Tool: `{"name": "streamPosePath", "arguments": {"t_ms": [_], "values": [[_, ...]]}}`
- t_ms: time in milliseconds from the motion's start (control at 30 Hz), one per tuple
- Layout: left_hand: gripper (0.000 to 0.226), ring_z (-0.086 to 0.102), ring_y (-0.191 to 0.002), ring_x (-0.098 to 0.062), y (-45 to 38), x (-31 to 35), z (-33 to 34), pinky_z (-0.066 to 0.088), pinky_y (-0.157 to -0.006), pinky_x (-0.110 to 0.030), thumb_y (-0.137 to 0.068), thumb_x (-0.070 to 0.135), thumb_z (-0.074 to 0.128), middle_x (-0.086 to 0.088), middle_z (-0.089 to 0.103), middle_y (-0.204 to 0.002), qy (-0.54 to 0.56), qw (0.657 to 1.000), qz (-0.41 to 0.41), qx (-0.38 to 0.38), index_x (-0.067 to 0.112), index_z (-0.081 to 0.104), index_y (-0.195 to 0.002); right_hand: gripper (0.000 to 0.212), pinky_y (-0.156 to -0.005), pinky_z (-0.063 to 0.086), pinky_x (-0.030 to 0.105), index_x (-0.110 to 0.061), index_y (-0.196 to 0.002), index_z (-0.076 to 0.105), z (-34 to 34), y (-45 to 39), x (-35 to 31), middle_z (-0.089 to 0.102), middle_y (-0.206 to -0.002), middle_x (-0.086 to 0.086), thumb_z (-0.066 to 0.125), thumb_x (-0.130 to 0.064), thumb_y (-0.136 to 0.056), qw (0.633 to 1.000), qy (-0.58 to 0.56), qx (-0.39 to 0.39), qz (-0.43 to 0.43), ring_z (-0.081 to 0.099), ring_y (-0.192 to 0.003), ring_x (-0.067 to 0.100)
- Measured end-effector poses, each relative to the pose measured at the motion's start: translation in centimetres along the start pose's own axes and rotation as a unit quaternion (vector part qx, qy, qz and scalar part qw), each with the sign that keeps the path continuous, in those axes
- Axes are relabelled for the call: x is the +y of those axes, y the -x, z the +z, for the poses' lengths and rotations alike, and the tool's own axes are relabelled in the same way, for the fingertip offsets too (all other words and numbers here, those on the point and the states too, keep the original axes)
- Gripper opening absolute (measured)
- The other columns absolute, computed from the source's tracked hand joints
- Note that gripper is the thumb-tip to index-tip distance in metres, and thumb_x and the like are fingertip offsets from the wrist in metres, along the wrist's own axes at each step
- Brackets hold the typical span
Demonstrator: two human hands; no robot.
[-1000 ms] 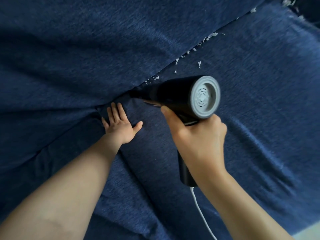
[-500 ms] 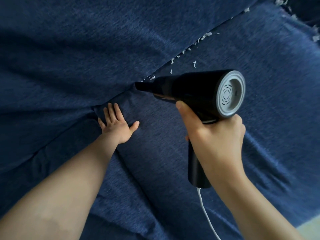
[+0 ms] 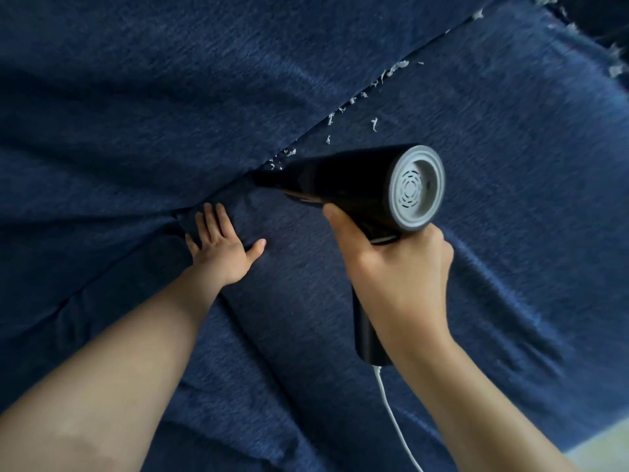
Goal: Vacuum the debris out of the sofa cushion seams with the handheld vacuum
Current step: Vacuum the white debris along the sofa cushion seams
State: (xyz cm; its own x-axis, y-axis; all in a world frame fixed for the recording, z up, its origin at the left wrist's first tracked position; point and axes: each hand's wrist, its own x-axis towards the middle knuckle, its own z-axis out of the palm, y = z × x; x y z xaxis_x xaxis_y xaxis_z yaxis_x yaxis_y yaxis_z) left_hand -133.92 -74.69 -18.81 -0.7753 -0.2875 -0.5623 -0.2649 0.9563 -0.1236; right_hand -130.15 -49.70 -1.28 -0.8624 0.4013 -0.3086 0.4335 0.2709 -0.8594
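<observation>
My right hand (image 3: 401, 277) grips the handle of a black handheld vacuum (image 3: 343, 178) with a grey round rear cap. Its narrow nozzle tip (image 3: 263, 178) points left into the seam (image 3: 306, 134) between the back cushion and the seat cushion of a dark blue sofa. White debris flecks (image 3: 360, 93) lie along the seam, running up and to the right of the nozzle, with a few loose on the seat. My left hand (image 3: 221, 247) lies flat on the seat cushion, fingers spread, fingertips at the seam left of the nozzle.
A white cord (image 3: 391, 410) hangs from the bottom of the vacuum handle towards the lower edge. More white flecks (image 3: 616, 63) sit at the upper right corner. A pale floor strip (image 3: 599, 447) shows at the lower right. The seat fabric (image 3: 510, 216) is creased.
The nozzle has slid up and to the right along the seam, and the flecks nearest its earlier spot are gone. My left hand has stayed pressed flat on the seat.
</observation>
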Motion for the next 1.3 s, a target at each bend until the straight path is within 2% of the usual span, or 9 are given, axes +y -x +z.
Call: {"name": "streamPosePath", "arguments": {"t_ms": [100,200,333,467,567,700,900,1067,1300], "values": [[0.106,-0.010,-0.147,-0.034,0.5,0.3,-0.1,0.003,-0.118,-0.054,-0.087,0.068,0.041,-0.018,-0.016,-0.159,0.017,0.999,0.017,0.024,0.004,-0.016,-0.150,0.035,-0.056,0.039,0.004,-0.029,-0.060,0.055,-1.0,0.0,-0.1,0.064,-0.067,-0.022,0.076,-0.054,-0.072,1.000,-0.001,0.019,-0.017,0.061,-0.063,-0.005],[0.100,-0.006,-0.147,-0.038,0.8,1.0,-0.8,0.007,-0.118,-0.056,-0.089,0.059,0.048,-0.020,-0.010,-0.160,0.066,0.996,0.023,0.051,0.007,-0.009,-0.152,0.036,-0.057,0.040,0.007,-0.024,-0.064,0.059,-1.2,-0.2,-0.2,0.064,-0.060,-0.017,0.075,-0.055,-0.072,1.000,0.000,-0.002,-0.010,0.062,-0.061,0.001],[0.095,-0.007,-0.147,-0.035,0.4,3.6,-1.6,0.006,-0.115,-0.062,-0.088,0.057,0.047,-0.013,-0.008,-0.161,0.083,0.989,0.101,0.074,0.014,-0.005,-0.154,0.035,-0.056,0.041,0.008,-0.028,-0.061,0.057,-1.2,-0.4,-0.3,0.062,-0.055,-0.017,0.074,-0.057,-0.070,1.000,0.017,-0.009,-0.007,0.062,-0.062,0.001],[0.100,-0.016,-0.146,-0.037,-0.2,5.9,-1.2,-0.001,-0.111,-0.066,-0.086,0.069,0.035,-0.012,-0.020,-0.159,0.047,0.996,0.067,0.044,0.014,-0.017,-0.151,0.038,-0.059,0.043,0.007,-0.023,-0.065,0.060,-2.2,-1.0,-0.2,0.066,-0.060,-0.016,0.075,-0.057,-0.070,1.000,0.015,0.014,-0.012,0.065,-0.060,0.002],[0.102,-0.018,-0.145,-0.037,-0.4,6.0,-1.2,-0.001,-0.112,-0.067,-0.085,0.070,0.034,-0.012,-0.023,-0.158,0.038,0.997,0.052,0.034,0.014,-0.021,-0.150,0.038,-0.059,0.047,0.016,-0.023,-0.065,0.061,-2.9,-0.9,-0.2,0.066,-0.060,-0.016,0.074,-0.058,-0.071,1.000,0.023,-0.002,-0.012,0.066,-0.058,0.005],[0.103,-0.021,-0.144,-0.036,-0.6,6.1,-1.3,-0.003,-0.112,-0.066,-0.084,0.072,0.031,-0.011,-0.028,-0.157,0.029,0.998,0.051,0.015,0.015,-0.025,-0.149,0.039,-0.057,0.041,0.005,-0.022,-0.065,0.062,-3.8,-1.0,0.0,0.066,-0.060,-0.017,0.073,-0.058,-0.070,0.999,0.042,-0.010,-0.012,0.065,-0.058,0.003],[0.103,-0.022,-0.144,-0.036,-0.6,6.2,-1.5,-0.004,-0.111,-0.065,-0.082,0.074,0.027,-0.010,-0.031,-0.156,0.015,0.999,0.043,-0.008,0.016,-0.029,-0.146,0.042,-0.058,0.042,0.007,-0.021,-0.065,0.062,-4.4,-1.8,-0.2,0.066,-0.061,-0.017,0.070,-0.062,-0.069,0.999,0.037,0.012,-0.017,0.064,-0.059,0.003],[0.103,-0.024,-0.143,-0.036,-0.6,6.2,-1.7,-0.004,-0.112,-0.065,-0.083,0.074,0.027,-0.010,-0.033,-0.155,0.009,0.999,0.040,-0.020,0.016,-0.032,-0.145,0.044,-0.051,0.042,0.008,-0.020,-0.063,0.061,-4.4,-2.3,-0.3,0.065,-0.057,-0.013,0.069,-0.062,-0.069,0.998,0.053,-0.028,-0.013,0.063,-0.057,0.004],[0.103,-0.023,-0.144,-0.036,-0.6,6.3,-2.0,-0.003,-0.112,-0.065,-0.085,0.073,0.029,-0.010,-0.033,-0.155,0.010,0.999,0.033,-0.034,0.017,-0.033,-0.145,0.044,-0.060,0.042,0.006,-0.020,-0.064,0.060,-4.8,-3.2,-0.5,0.066,-0.064,-0.019,0.070,-0.062,-0.070,0.998,0.052,0.014,-0.033,0.065,-0.061,0.005]]}}
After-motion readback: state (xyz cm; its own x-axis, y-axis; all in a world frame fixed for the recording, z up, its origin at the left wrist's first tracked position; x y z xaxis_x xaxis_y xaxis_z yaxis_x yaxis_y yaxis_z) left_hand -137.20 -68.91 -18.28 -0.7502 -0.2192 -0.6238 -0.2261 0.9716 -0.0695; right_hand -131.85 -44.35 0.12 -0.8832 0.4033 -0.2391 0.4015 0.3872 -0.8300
